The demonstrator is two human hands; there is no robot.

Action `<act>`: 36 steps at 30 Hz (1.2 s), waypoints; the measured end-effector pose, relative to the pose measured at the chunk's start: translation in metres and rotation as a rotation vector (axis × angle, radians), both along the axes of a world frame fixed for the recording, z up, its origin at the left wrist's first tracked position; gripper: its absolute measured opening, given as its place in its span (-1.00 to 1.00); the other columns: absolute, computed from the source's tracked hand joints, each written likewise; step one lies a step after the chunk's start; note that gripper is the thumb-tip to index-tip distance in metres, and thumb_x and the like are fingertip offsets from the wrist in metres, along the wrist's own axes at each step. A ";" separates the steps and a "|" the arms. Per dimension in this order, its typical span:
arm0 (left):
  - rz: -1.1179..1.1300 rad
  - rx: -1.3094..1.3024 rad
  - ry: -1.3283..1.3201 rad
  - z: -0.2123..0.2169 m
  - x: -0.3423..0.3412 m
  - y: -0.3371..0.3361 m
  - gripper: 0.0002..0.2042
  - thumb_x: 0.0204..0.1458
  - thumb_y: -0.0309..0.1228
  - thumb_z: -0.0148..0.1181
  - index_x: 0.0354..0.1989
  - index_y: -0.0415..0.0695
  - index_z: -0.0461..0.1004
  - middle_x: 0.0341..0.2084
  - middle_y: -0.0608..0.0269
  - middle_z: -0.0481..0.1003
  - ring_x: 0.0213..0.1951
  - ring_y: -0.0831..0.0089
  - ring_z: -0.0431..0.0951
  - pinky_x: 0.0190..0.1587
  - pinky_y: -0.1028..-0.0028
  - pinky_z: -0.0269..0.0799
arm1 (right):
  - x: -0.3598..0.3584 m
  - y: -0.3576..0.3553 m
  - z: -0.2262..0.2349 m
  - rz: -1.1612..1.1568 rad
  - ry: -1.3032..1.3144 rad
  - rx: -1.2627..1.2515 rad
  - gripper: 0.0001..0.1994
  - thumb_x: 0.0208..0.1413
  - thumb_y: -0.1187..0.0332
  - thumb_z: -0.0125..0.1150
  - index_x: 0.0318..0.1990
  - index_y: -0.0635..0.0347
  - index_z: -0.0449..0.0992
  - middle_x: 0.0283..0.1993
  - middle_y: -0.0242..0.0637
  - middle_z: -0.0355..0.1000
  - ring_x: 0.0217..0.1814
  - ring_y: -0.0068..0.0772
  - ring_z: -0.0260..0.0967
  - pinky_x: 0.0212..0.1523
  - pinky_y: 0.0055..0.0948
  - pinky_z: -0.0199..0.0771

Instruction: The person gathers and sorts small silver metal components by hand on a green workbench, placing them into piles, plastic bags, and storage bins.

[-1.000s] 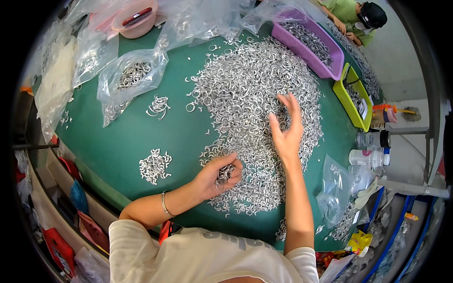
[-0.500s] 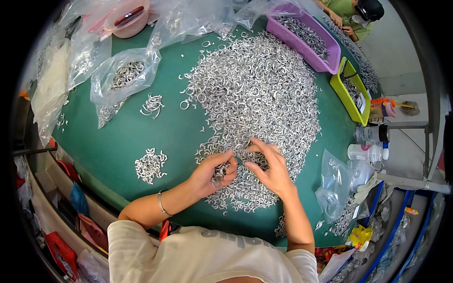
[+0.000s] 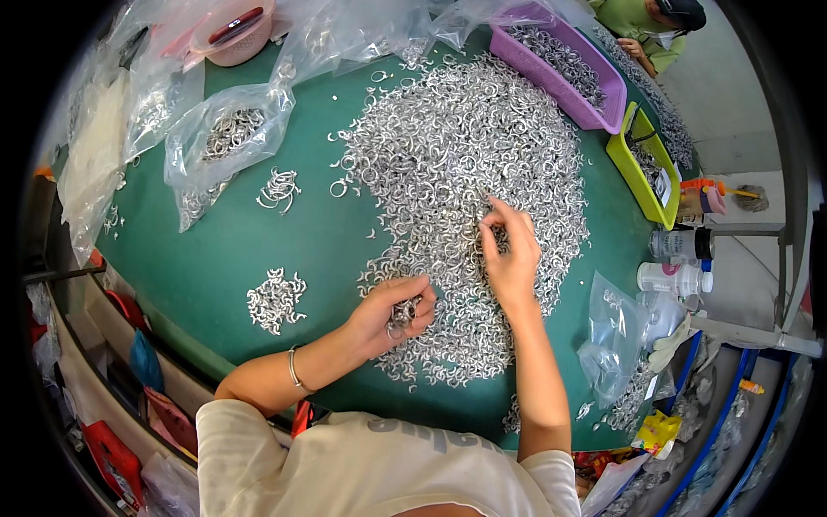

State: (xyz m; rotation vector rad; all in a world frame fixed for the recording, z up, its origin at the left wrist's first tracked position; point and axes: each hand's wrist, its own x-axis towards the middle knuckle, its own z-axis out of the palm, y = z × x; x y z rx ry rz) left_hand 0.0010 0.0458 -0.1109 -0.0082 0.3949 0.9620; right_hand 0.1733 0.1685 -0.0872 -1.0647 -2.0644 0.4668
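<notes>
A large heap of small silver-coloured metal rings and curved pieces [image 3: 465, 146] covers the middle of the green table [image 3: 207, 284]. My left hand [image 3: 392, 314] is closed around several silver rings [image 3: 402, 312] at the heap's near left edge, palm turned up. Farther right, my right hand [image 3: 512, 250] reaches over the heap, its thumb and index finger curved with a gap between their tips. Nothing can be made out between them. Left of the heap lie a small pile of curved pieces [image 3: 276, 302] and a smaller pile of rings [image 3: 278, 189].
A clear bag of rings [image 3: 228, 142] lies at the left, near a pink basket [image 3: 237, 52]. Purple [image 3: 560, 65] and lime-green [image 3: 642, 172] trays stand at the far right, bottles [image 3: 672, 277] below them. Another person [image 3: 646, 34] sits beyond.
My right hand has moved away from my left hand, forward and to the right over the heap. The left hand stays put with its rings.
</notes>
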 end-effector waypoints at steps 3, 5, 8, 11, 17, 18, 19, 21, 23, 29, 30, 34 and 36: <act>-0.028 -0.079 0.188 0.020 0.001 0.001 -0.74 0.23 -0.26 -0.03 -0.18 -0.20 0.46 -0.44 0.31 0.38 -0.36 0.49 0.44 -0.43 0.58 0.36 | 0.008 -0.026 0.014 -0.064 0.344 -0.404 -0.60 -0.07 0.65 0.23 0.01 0.25 0.44 -0.34 -0.40 0.46 -0.25 -0.53 0.38 -0.18 -0.50 0.34; 0.006 -0.146 0.261 0.032 0.006 0.004 -0.72 0.23 -0.25 -0.02 -0.09 -0.20 0.46 -0.39 0.30 0.42 -0.24 0.47 0.48 -0.29 0.53 0.41 | 0.013 -0.047 0.027 0.118 0.208 -0.474 -0.60 -0.06 0.64 0.24 0.01 0.25 0.43 -0.31 -0.39 0.47 -0.24 -0.51 0.40 -0.19 -0.50 0.35; 0.052 -0.140 0.212 0.035 0.009 0.006 -0.69 0.22 -0.25 0.00 -0.01 -0.20 0.44 -0.34 0.30 0.45 -0.17 0.47 0.49 -0.21 0.52 0.42 | 0.014 -0.052 0.032 0.231 0.119 -0.529 -0.60 -0.06 0.61 0.26 0.01 0.25 0.43 -0.30 -0.39 0.48 -0.22 -0.51 0.40 -0.20 -0.51 0.36; -0.057 -0.032 0.121 0.024 0.004 0.002 -0.69 0.20 -0.27 0.02 -0.01 -0.22 0.43 -0.34 0.26 0.45 -0.29 0.48 0.49 -0.42 0.60 0.40 | 0.020 -0.040 0.020 -0.044 0.125 -0.530 -0.59 -0.07 0.57 0.29 0.01 0.25 0.43 -0.28 -0.35 0.48 -0.25 -0.43 0.41 -0.19 -0.46 0.37; -0.181 0.109 -0.144 -0.005 -0.003 0.001 -0.69 0.19 -0.36 0.04 0.06 -0.24 0.39 -0.27 0.29 0.47 -0.33 0.57 0.46 -0.50 0.68 0.33 | 0.015 -0.044 0.013 -0.105 -0.205 -0.304 -0.52 -0.15 0.58 0.34 0.03 0.25 0.42 -0.30 -0.26 0.42 -0.25 -0.27 0.36 -0.14 -0.35 0.39; -0.183 0.062 0.000 0.003 -0.002 0.001 -0.68 0.18 -0.37 0.04 0.06 -0.24 0.39 -0.27 0.30 0.47 -0.31 0.56 0.46 -0.46 0.67 0.36 | 0.016 -0.045 0.013 -0.119 -0.156 -0.352 -0.52 -0.14 0.60 0.33 0.03 0.24 0.42 -0.33 -0.27 0.41 -0.29 -0.31 0.37 -0.16 -0.37 0.40; -0.186 0.015 0.145 0.009 -0.001 0.001 -0.68 0.18 -0.38 0.04 0.07 -0.24 0.39 -0.26 0.30 0.48 -0.29 0.56 0.47 -0.41 0.65 0.39 | 0.018 -0.046 0.015 -0.163 -0.110 -0.384 -0.53 -0.13 0.61 0.31 0.03 0.24 0.42 -0.36 -0.29 0.41 -0.33 -0.36 0.37 -0.19 -0.41 0.41; -0.133 0.023 0.215 0.012 0.004 -0.002 -0.68 0.17 -0.37 0.06 0.05 -0.26 0.40 -0.21 0.19 0.46 -0.21 0.44 0.49 -0.28 0.54 0.47 | 0.024 -0.046 0.017 -0.211 -0.059 -0.392 -0.58 -0.10 0.65 0.28 0.00 0.25 0.43 -0.42 -0.33 0.42 -0.42 -0.51 0.36 -0.30 -0.56 0.38; -0.093 0.038 0.225 0.019 0.007 -0.001 -0.65 0.16 -0.34 0.07 0.06 -0.28 0.39 -0.13 0.10 0.45 -0.09 0.32 0.47 -0.08 0.39 0.45 | 0.025 -0.055 0.020 -0.171 0.198 -0.521 -0.59 -0.10 0.66 0.28 -0.03 0.24 0.45 -0.41 -0.35 0.43 -0.41 -0.53 0.35 -0.32 -0.60 0.35; -0.099 0.018 0.086 0.023 0.007 0.002 -0.62 0.16 -0.29 0.08 0.06 -0.31 0.39 -0.06 0.03 0.43 0.01 0.20 0.46 0.10 0.19 0.42 | 0.017 -0.072 0.025 -0.074 0.148 -0.526 -0.62 -0.10 0.58 0.31 -0.04 0.23 0.47 -0.27 -0.39 0.52 -0.33 -0.54 0.37 -0.30 -0.56 0.32; -0.137 0.022 0.105 0.016 0.007 0.000 -0.64 0.16 -0.29 0.09 0.02 -0.30 0.41 -0.10 0.05 0.44 -0.07 0.24 0.47 -0.01 0.26 0.44 | 0.017 -0.068 0.023 -0.180 0.075 -0.437 -0.58 -0.12 0.58 0.32 -0.01 0.23 0.46 -0.26 -0.35 0.51 -0.26 -0.48 0.38 -0.27 -0.52 0.34; -0.214 0.017 0.168 0.012 0.006 -0.003 -0.75 0.16 -0.33 0.09 -0.12 -0.25 0.50 -0.31 0.17 0.46 -0.38 0.42 0.45 -0.41 0.51 0.38 | 0.012 -0.061 0.005 -0.123 -0.210 -0.172 -0.48 -0.19 0.61 0.34 0.03 0.21 0.40 -0.28 -0.30 0.48 -0.18 -0.31 0.35 -0.15 -0.34 0.35; -0.216 -0.007 0.163 0.019 0.006 -0.001 -0.76 0.16 -0.35 0.08 -0.11 -0.25 0.50 -0.31 0.16 0.46 -0.36 0.41 0.46 -0.41 0.52 0.40 | 0.010 -0.064 0.006 -0.157 -0.212 -0.117 -0.54 -0.20 0.62 0.34 -0.04 0.24 0.45 -0.31 -0.25 0.45 -0.25 -0.27 0.36 -0.17 -0.34 0.38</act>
